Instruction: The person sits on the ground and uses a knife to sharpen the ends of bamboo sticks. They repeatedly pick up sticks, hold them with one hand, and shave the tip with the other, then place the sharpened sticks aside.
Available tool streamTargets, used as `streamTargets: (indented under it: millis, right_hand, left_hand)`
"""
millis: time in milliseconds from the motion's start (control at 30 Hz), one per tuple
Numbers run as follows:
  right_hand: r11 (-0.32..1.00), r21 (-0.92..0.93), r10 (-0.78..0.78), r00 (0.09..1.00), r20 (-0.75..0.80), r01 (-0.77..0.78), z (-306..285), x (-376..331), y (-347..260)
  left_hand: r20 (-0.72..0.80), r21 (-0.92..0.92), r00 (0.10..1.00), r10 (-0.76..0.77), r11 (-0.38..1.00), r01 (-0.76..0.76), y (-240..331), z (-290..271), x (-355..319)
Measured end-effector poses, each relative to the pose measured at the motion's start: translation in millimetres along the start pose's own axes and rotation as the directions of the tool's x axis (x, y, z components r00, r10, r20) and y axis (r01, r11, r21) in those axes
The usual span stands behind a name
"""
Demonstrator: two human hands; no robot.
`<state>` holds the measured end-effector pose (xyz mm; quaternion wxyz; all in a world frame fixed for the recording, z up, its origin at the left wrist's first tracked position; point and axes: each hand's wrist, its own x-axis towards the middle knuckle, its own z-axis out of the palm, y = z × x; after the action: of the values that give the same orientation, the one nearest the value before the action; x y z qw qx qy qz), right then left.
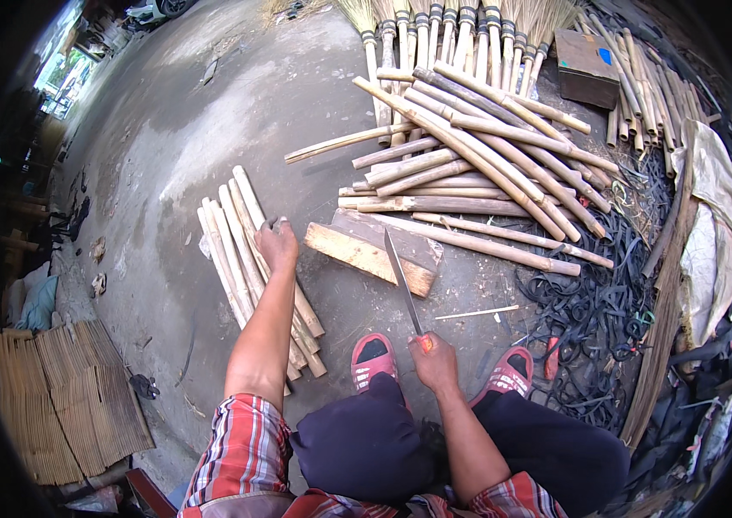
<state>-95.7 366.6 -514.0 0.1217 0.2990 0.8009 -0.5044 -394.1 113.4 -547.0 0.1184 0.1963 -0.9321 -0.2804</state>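
My left hand [277,245] is curled over the outermost bamboo stick [248,197] of a small pile of peeled, pale sticks [229,252] on the floor at the left. Its fingers are partly hidden. My right hand [435,363] is closed round the orange-red handle of a long knife [401,278], held in front of my legs with its blade pointing away from me. Beyond the blade lies a thick wooden block [373,259], and the blade overlaps it in view; whether they touch I cannot tell.
A large heap of bamboo sticks [478,164] lies beyond the block, with several brooms [435,34] behind it. A cardboard box [586,67] stands far right. Black strips [590,302] tangle at the right. A thin sliver [476,312] lies near my feet; flattened cardboard [72,401] lies left.
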Motion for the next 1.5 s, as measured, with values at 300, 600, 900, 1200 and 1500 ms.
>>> streamTargets:
  millis: [300,600,900,1200,1500]
  right_hand:
    - [0.976,0.218,0.05,0.964,-0.26,0.008,-1,12,9]
    - [0.953,0.299,0.17,0.899,-0.404,-0.046,-19,33,28]
    - [0.926,0.356,0.277,0.869,-0.41,-0.127,-38,48,34]
    - [0.855,0.519,0.28,0.826,-0.489,0.018,-43,43,33]
    - [0.7,0.645,0.118,0.841,-0.528,0.307,-68,11,-16]
  left_hand:
    - [0.477,-0.529,0.862,0.171,0.839,0.126,193,85,7]
    - [0.705,-0.631,0.698,0.123,0.558,0.539,275,157,29]
    - [0.774,-0.593,0.627,0.087,0.446,0.67,294,194,29]
    - [0.567,-0.792,0.786,0.248,-0.101,0.603,284,55,-11]
    - [0.32,-0.897,0.911,0.26,-0.225,0.38,281,-137,-47]
